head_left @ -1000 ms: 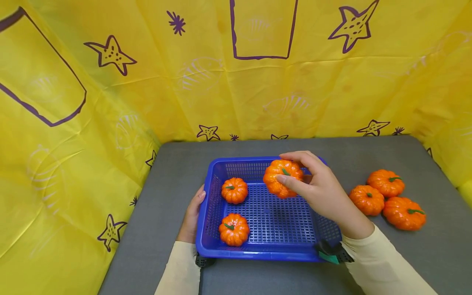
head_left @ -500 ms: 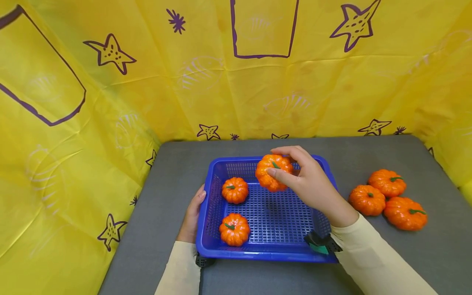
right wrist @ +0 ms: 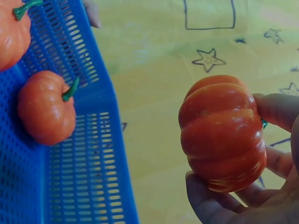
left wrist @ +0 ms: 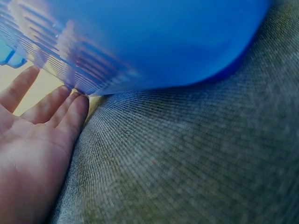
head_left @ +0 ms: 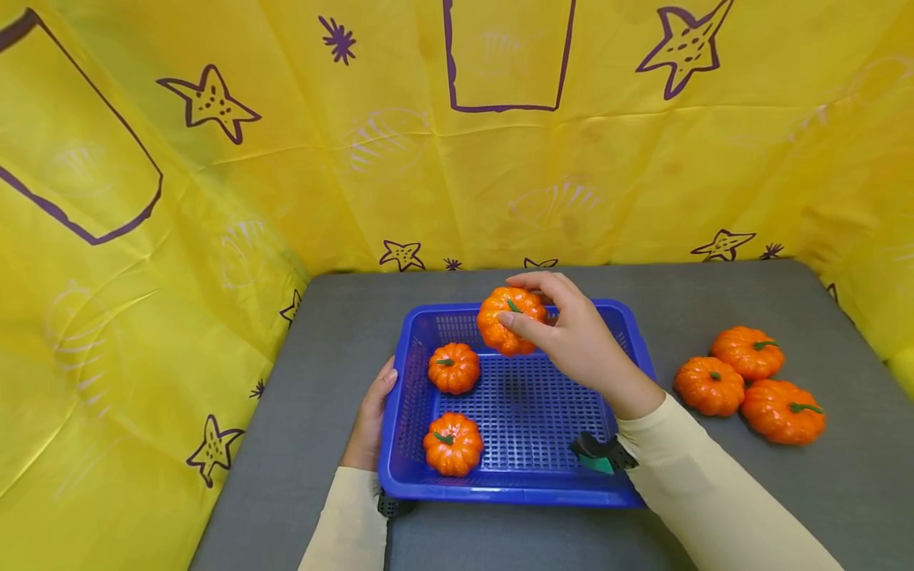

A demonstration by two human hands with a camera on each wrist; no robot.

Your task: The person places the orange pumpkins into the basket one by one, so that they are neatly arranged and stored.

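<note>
In the head view my right hand pinches an orange toy pumpkin with a green stem, thumb on the near side. It hangs over the back part of a blue plastic basket. The right wrist view shows that held pumpkin between thumb and fingers, beside the basket wall. Inside the basket, along its left side, sit a rear pumpkin and a front pumpkin. My left hand rests against the basket's left side; in the left wrist view its extended fingers touch the outer wall.
Right of the basket, three more pumpkins cluster on the grey table: a left one, a back one and a front one. Yellow cloth with purple drawings hangs behind and at both sides.
My right hand has carried the pumpkin left and toward the back of the basket. The left hand, the basket and the other pumpkins stay in place.
</note>
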